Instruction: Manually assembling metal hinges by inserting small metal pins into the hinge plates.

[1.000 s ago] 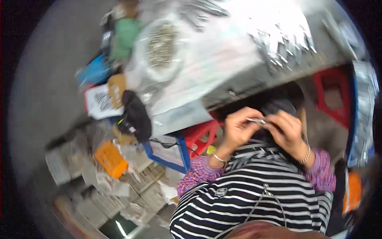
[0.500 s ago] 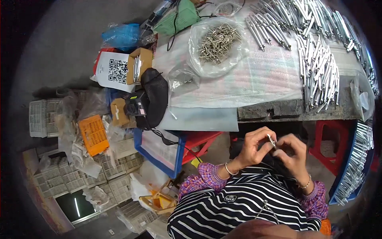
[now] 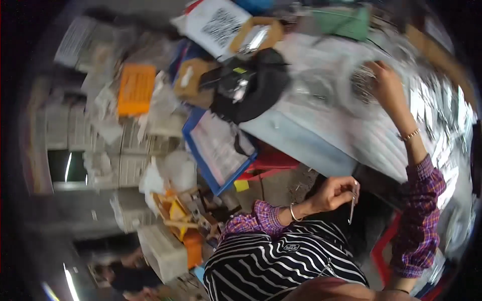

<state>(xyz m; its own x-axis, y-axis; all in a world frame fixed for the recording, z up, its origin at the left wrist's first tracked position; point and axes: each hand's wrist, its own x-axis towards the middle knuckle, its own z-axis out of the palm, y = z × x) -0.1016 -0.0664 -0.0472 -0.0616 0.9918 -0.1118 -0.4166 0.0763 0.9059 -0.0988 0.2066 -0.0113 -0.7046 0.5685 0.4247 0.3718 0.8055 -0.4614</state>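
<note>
My left hand (image 3: 334, 194) is closed in front of my body, pinching a thin shiny metal rod (image 3: 352, 206) that hangs down from the fingers. Stretched out over the table, my right hand (image 3: 385, 83) reaches into a clear plastic bag (image 3: 343, 75) of small metal pins (image 3: 361, 84). Its fingertips are at the pins, and blur hides whether they hold one.
Rows of silvery rods (image 3: 427, 103) lie on the right of the covered table (image 3: 321, 133). A black bag (image 3: 266, 83), an open cardboard box (image 3: 276, 30) and a green basket (image 3: 346, 22) stand farther left. Below the table edge leans a blue-rimmed tray (image 3: 221, 145).
My right hand has left my left hand and moved forward to the bag of pins. My left hand keeps its grip on the rod, now tilted downward. The whole view has turned left.
</note>
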